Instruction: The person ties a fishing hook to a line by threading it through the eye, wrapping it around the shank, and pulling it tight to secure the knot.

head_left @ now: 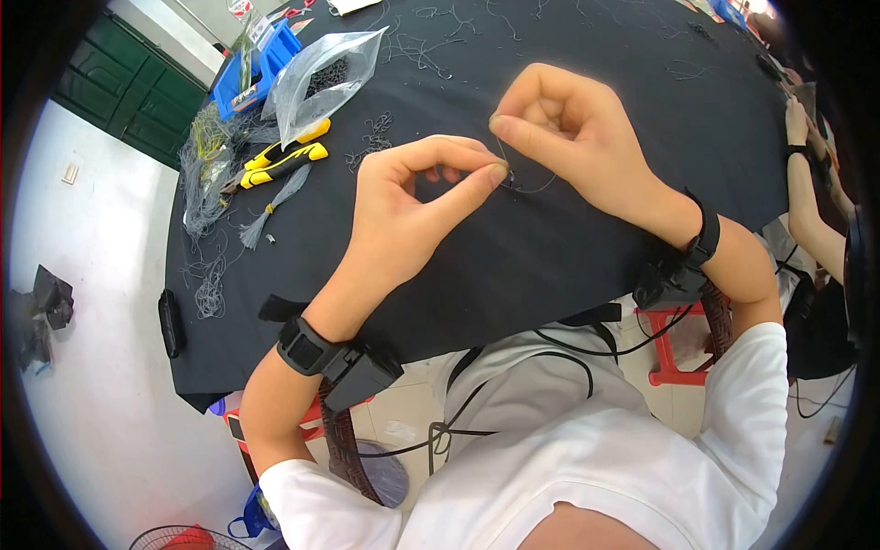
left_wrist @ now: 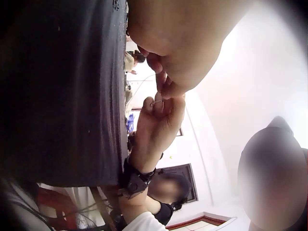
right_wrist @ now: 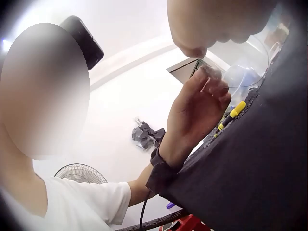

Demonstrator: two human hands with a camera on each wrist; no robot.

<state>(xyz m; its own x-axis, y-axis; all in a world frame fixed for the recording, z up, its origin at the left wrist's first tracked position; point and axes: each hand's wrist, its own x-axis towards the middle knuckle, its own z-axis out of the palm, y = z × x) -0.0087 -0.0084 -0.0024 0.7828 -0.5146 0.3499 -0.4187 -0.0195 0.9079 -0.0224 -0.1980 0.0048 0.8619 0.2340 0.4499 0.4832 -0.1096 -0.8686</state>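
Start with the table [head_left: 587, 266]: round, draped in matte black cloth, taken in whole by the head view only, and reduced to a dark slab in both wrist views. At the far left of the cloth, note the blue bin [head_left: 255, 66] of hard plastic. Leaning beside it, the plastic bag [head_left: 323, 78]: clear, crinkled, glossy, filled with dark wire pieces. Below those, find the grey wire bundles [head_left: 203, 165], tangled and hair-fine, spilling over the rim.

Next, the left hand [head_left: 403, 206]: thumb and forefinger pressed tip to tip on the wire strand [head_left: 530, 186], other fingers curled under. Opposite, the right hand [head_left: 568, 124]: same pinch on the same strand, other fingers folded into the palm. Check against the left wrist view, looking past the left hand [left_wrist: 183, 43] to the right hand [left_wrist: 156, 127]. In the right wrist view, the reverse: right hand [right_wrist: 211, 24] close, left hand [right_wrist: 195, 113] beyond.

Smaller: the cutters [head_left: 280, 160], with moulded yellow-and-black handles, lying just beside the bag. From the right wrist view, cutters [right_wrist: 237, 109] reduced to a yellow stub at the cloth edge.

Smallest: the wire strand, thin, grey and curved, held between both hands just above the cloth near its middle. In the left wrist view alone, wire strand [left_wrist: 156, 102] resolved as a small bent hook at the fingertips.
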